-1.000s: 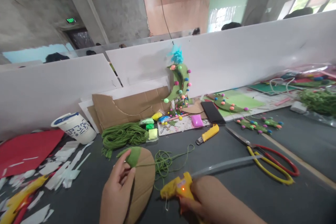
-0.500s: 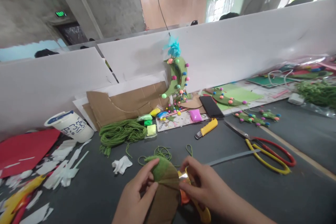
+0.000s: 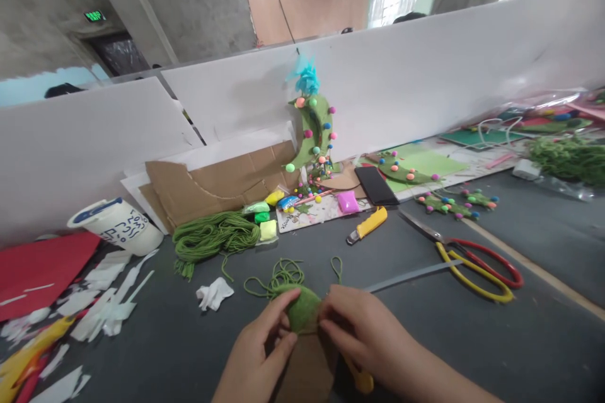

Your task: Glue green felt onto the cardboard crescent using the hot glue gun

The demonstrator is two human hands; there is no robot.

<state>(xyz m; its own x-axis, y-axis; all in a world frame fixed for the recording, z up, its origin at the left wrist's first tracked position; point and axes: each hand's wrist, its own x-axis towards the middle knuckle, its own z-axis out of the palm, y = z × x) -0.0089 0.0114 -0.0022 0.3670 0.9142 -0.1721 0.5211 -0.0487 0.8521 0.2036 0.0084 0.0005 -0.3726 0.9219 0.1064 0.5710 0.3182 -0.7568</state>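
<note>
A brown cardboard piece (image 3: 305, 365) with a green-covered rounded top (image 3: 304, 310) is held low in front of me. My left hand (image 3: 262, 340) grips its left side, thumb on the near face and fingers partly behind. Closed fingertips of my right hand (image 3: 354, 321) press at the right edge of the green part; whether yarn is pinched there too I cannot tell. Green yarn (image 3: 287, 272) lies in loose loops just beyond, and one loop runs behind my right hand. Under the right wrist a yellow handle (image 3: 363, 381) shows; the rest of that tool is hidden.
Red-and-yellow-handled scissors (image 3: 486, 271) lie right, beside a yellow box cutter (image 3: 366, 227). A yarn hank (image 3: 215, 236), crumpled tissue (image 3: 215, 294) and a white cup (image 3: 118, 227) are left. A pompom-decorated green crescent (image 3: 316, 129) stands at the back near a phone (image 3: 375, 186).
My right hand has moved in against the green top, covering the shiny and orange parts of the yellow-handled tool. More green faces me on the held piece. The view has shifted slightly.
</note>
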